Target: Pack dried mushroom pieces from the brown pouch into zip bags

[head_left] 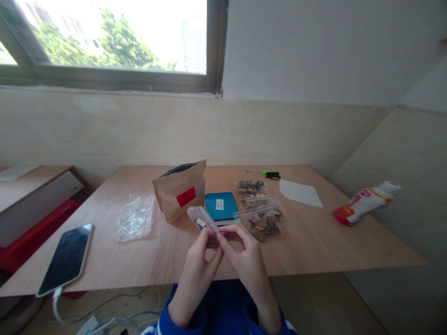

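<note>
Between my two hands, above the table's front part, is a small clear zip bag (199, 215) with a red line along its seal. My left hand (202, 256) pinches the bag near its seal. The fingers of my right hand (242, 249) are closed on the same seal, touching those of the left. What lies inside this bag is mostly hidden. Just beyond it sits a flat blue digital scale (220, 205) with a white label. To the right lie zip bags of brown dried pieces (263, 223). A standing brown paper pouch (181, 193) with a red label gapes at the top.
Empty clear zip bags (134, 218) lie to the left, near a phone (66, 258) on a charging cable. A screwdriver (270, 173), a white paper sheet (300, 192) and a tilted red-and-white bottle (365, 204) are at the right. The wall bounds the table's back.
</note>
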{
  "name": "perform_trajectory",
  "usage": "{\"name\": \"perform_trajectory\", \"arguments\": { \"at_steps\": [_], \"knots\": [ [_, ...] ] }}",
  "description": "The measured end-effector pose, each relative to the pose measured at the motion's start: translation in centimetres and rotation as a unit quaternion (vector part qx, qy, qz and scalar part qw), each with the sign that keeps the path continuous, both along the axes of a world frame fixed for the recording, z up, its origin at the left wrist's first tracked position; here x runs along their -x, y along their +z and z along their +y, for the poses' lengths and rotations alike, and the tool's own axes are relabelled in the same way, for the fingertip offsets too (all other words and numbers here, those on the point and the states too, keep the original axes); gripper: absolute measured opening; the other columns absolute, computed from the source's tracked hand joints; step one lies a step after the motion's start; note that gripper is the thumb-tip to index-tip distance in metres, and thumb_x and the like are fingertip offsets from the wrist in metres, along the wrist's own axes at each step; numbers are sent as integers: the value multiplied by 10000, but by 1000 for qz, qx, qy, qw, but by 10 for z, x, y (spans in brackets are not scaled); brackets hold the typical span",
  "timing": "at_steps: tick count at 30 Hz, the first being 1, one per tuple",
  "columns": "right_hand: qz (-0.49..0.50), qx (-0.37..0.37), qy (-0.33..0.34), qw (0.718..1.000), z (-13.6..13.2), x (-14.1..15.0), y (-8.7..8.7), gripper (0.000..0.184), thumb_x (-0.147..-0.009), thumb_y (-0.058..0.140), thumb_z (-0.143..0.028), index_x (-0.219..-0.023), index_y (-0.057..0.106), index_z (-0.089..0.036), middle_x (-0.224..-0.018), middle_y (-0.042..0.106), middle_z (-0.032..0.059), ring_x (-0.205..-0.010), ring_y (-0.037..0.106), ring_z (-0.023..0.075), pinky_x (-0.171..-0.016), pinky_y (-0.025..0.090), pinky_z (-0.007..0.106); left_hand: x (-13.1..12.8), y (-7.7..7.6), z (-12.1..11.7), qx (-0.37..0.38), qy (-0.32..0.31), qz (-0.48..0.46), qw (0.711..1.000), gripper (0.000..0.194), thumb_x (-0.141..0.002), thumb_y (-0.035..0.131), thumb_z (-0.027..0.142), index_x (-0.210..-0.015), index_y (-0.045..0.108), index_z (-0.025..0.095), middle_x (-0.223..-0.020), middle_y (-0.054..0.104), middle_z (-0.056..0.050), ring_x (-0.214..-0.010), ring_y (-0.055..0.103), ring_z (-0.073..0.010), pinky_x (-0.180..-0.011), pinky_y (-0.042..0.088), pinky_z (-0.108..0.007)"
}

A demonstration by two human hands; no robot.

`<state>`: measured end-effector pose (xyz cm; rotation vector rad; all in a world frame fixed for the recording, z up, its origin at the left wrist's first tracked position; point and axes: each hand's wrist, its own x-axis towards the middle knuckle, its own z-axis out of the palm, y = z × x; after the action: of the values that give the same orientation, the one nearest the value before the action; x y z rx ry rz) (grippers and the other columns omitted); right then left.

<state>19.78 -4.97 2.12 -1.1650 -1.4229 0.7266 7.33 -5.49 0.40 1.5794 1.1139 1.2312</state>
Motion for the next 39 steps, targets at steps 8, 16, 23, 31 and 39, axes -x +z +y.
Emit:
{"name": "perform_trajectory", "arguments": {
  "at_steps": [8,16,23,31,39],
  "knots": [
    [-81,-55,32,995,-2,-6,-3,137,-915,555,-240,-911,692,-244,-891,713,39,-833,690,188,-730,553,276,2,6,-3,-2,10,22,1000,196,-947,451,343,-880,577,209,-837,648,-24,-772,628,-150,-715,484,-237],
    [-148,-91,40,984,-2,-7,-6,142,-901,551,-170,-824,670,-185,-752,692,14,-684,667,136,-656,500,220,13,0,4,-20,2,68,997,213,-937,454,331,-819,569,197,-702,607,9,-604,565,-115,-536,422,-191],
    [-134,-138,-98,976,4,-28,-13,124,-854,569,-176,-741,618,-184,-679,668,1,-615,645,122,-611,500,206,22,16,-3,-29,-97,144,984,294,-945,446,328,-697,523,188,-662,587,8,-602,548,-103,-566,409,-186],
    [87,-31,-179,979,3,-48,-12,229,-850,610,-405,-804,616,-181,-615,646,-3,-546,630,135,-577,528,245,25,5,3,-1,-78,70,994,334,-950,439,397,-760,619,188,-776,646,-35,-764,608,-147,-690,450,-228],
    [229,83,-84,966,5,-22,-3,340,-799,651,-506,-819,638,-167,-648,654,14,-545,632,148,-564,545,275,14,-31,6,159,-56,-166,972,526,-857,533,567,-1254,570,224,-1353,571,-87,-1315,457,-250,-1089,362,-370]
  ]
}}
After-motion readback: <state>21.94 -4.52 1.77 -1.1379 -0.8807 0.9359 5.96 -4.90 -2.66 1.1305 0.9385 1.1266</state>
